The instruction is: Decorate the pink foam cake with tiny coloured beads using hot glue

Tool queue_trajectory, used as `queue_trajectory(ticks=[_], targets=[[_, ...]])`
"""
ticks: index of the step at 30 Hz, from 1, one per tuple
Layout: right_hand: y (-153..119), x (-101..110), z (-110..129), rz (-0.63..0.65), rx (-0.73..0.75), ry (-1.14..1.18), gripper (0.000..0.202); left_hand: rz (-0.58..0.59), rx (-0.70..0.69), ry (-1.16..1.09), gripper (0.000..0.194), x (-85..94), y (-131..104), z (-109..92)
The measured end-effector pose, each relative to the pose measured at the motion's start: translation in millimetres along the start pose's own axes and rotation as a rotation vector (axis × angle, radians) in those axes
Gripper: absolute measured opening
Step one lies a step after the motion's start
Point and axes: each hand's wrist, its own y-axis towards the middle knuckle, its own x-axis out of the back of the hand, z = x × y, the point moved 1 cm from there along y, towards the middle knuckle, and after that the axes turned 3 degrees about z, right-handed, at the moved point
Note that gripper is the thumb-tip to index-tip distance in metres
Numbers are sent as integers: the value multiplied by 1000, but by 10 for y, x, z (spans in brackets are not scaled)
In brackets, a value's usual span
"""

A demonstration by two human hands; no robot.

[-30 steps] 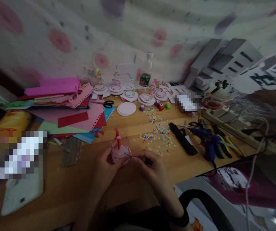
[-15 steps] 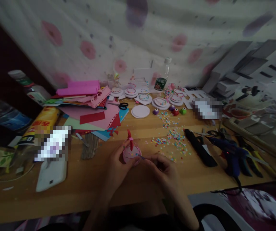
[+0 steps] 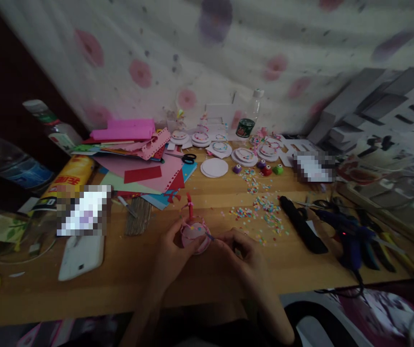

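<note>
My left hand (image 3: 173,250) is closed around a small round pink paper craft piece (image 3: 193,232), its thumb lying over the near side. A red twisted strip (image 3: 190,208) stands up from the far side of this piece, and a few small coloured dots show on its pale top. My right hand (image 3: 245,253) pinches a thin dark pointed tool (image 3: 211,237), whose tip reaches the right edge of the pink piece. The exact kind of tool is too small to make out. Beyond the hands, colourful paper confetti dots (image 3: 265,205) are scattered over the wooden table.
White discs (image 3: 214,167) and decorated round pieces (image 3: 245,155) line the back beside a bottle (image 3: 248,118). Coloured paper (image 3: 149,173) and black-handled scissors (image 3: 188,158) lie back left. At right are a black pouch (image 3: 303,226) and a blue glue gun (image 3: 351,241); at left, a white phone (image 3: 82,258).
The pink piece has been turned and tipped in my left hand, so its red strip stands farther back and left. My right hand keeps the thin tool at its edge. The view has shifted slightly.
</note>
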Motion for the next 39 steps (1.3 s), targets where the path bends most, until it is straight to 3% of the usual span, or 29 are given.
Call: queue_trajectory(ticks=[9, 30, 39], targets=[[-17, -37, 13, 13, -42, 31, 26, 47, -2, -32, 51, 1, -18, 161], [-15, -64, 15, -52, 77, -46, 20, 84, -17, -69, 43, -14, -43, 87], [-36, -33, 45, -34, 58, -83, 21, 87, -4, -72, 44, -11, -46, 62]])
